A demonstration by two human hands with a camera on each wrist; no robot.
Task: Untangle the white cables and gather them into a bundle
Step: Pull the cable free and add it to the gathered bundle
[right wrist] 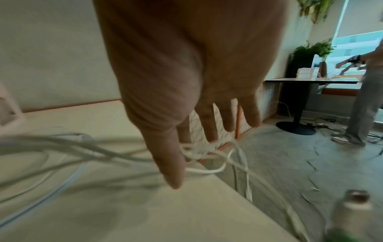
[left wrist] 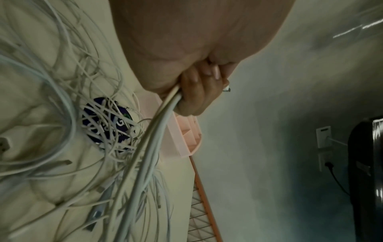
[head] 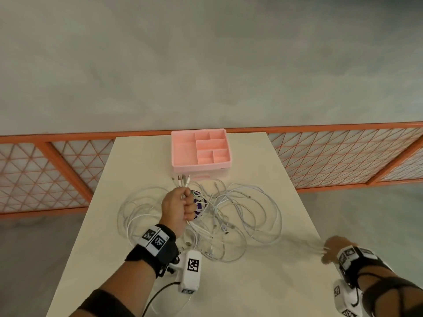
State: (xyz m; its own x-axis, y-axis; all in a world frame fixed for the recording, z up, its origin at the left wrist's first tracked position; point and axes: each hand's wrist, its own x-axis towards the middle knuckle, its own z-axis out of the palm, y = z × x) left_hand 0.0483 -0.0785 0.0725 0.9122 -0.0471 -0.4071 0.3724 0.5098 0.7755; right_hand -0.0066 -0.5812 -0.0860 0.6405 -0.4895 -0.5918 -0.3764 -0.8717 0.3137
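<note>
A loose tangle of white cables sprawls over the middle of the cream table. My left hand is raised over its left part, fist curled round several cable ends whose connectors stick up above the knuckles. In the left wrist view those fingers clamp a thick bunch of strands that runs down into the tangle. My right hand, blurred, is at the table's right edge. Its fingers are straight, and a few strands loop across them and stretch back to the tangle.
A pink compartment tray stands at the far end of the table. A dark purple round disc lies under the cables. An orange mesh fence runs behind the table. Another person stands at a black table far right.
</note>
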